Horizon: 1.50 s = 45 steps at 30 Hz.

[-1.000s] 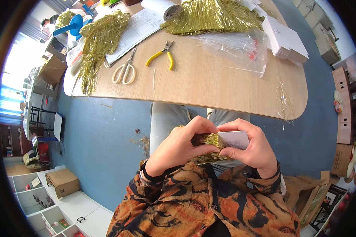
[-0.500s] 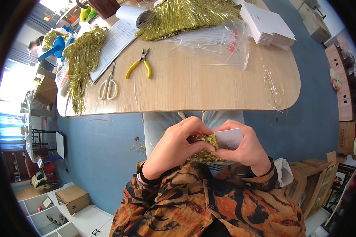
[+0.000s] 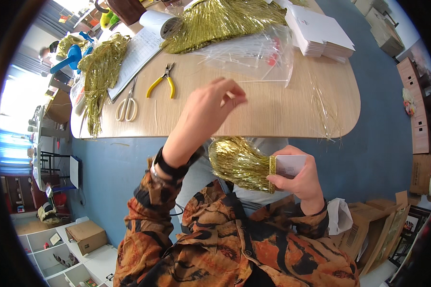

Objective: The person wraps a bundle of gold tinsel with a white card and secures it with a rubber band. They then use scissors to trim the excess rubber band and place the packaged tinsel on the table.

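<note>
My left hand (image 3: 207, 109) is raised over the near part of the table, fingers loosely bent with a gap between them and the thumb. Nothing shows in it. Closest to its fingers lies a clear plastic bag (image 3: 254, 52) of thin white ties, one loose tie beside it. Below the table edge, my right hand (image 3: 305, 179) grips a white card (image 3: 289, 163). A bundle of gold tinsel fringe (image 3: 239, 162) hangs leftward from the card, its gold band (image 3: 272, 173) around the card's left end. The right thumb presses at that band.
On the table (image 3: 196, 122) lie yellow-handled pliers (image 3: 163, 82), scissors (image 3: 128, 106) with cream handles, more gold fringe (image 3: 100, 69), a large gold fringe heap (image 3: 225, 21) and a stack of white cards (image 3: 318, 31). Cardboard boxes (image 3: 368, 225) stand at right.
My left hand has left the fringe and moved up over the table. My right hand keeps the card, and the fringe now spreads out in view to the left.
</note>
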Each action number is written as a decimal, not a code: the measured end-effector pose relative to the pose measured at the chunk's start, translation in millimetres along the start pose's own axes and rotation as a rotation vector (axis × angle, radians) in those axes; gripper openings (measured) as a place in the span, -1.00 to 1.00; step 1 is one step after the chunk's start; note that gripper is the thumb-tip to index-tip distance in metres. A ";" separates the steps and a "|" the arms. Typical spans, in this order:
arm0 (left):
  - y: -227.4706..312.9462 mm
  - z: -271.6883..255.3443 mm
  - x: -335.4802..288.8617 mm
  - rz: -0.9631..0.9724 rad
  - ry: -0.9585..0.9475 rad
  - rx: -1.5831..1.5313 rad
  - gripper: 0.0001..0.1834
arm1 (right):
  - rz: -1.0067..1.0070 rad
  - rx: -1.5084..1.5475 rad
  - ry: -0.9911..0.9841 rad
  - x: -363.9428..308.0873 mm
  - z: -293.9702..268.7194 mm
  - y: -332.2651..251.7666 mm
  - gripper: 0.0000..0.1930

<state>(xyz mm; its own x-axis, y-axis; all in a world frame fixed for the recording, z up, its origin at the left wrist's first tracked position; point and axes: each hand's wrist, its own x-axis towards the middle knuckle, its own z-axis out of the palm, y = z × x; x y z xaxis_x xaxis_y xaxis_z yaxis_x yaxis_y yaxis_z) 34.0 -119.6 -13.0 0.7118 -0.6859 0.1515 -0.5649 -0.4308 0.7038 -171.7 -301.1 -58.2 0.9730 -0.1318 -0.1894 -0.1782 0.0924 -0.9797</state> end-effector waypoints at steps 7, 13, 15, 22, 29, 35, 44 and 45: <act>-31.5 30.9 39.0 0.067 0.132 0.204 -0.82 | -0.073 0.046 0.057 -5.0 -9.6 6.9 -0.65; -39.9 30.7 39.9 0.024 0.023 0.253 -0.81 | -0.078 0.115 0.081 -2.4 -8.6 11.2 -0.64; -38.8 29.5 39.2 0.032 0.015 0.272 -0.81 | -0.076 0.119 0.084 -0.7 -5.7 11.2 -0.64; -43.2 27.0 50.2 0.030 0.039 0.253 -0.80 | -0.049 0.121 0.088 2.0 8.6 4.8 -0.65; -43.4 -1.1 28.0 0.174 0.017 0.243 -0.79 | -0.096 0.245 0.128 5.6 15.3 2.1 -0.69; -8.6 -25.0 -46.7 -0.184 0.272 -0.230 -0.79 | -0.108 0.307 0.188 19.6 27.9 5.1 -0.66; 18.6 40.2 -120.0 -0.158 0.243 -0.884 -0.85 | -0.012 0.218 0.209 31.0 29.2 3.4 -0.69; 16.6 44.7 -120.4 -0.135 0.258 -0.855 -0.84 | -0.015 0.212 0.192 30.5 27.2 2.3 -0.71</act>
<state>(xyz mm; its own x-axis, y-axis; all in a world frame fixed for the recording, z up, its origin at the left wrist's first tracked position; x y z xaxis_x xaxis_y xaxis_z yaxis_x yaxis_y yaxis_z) -79.8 -70.4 -50.6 0.8794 -0.4635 0.1086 -0.0397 0.1559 0.9870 -138.4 -278.0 -64.3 0.9260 -0.3176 -0.2040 -0.1098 0.2904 -0.9506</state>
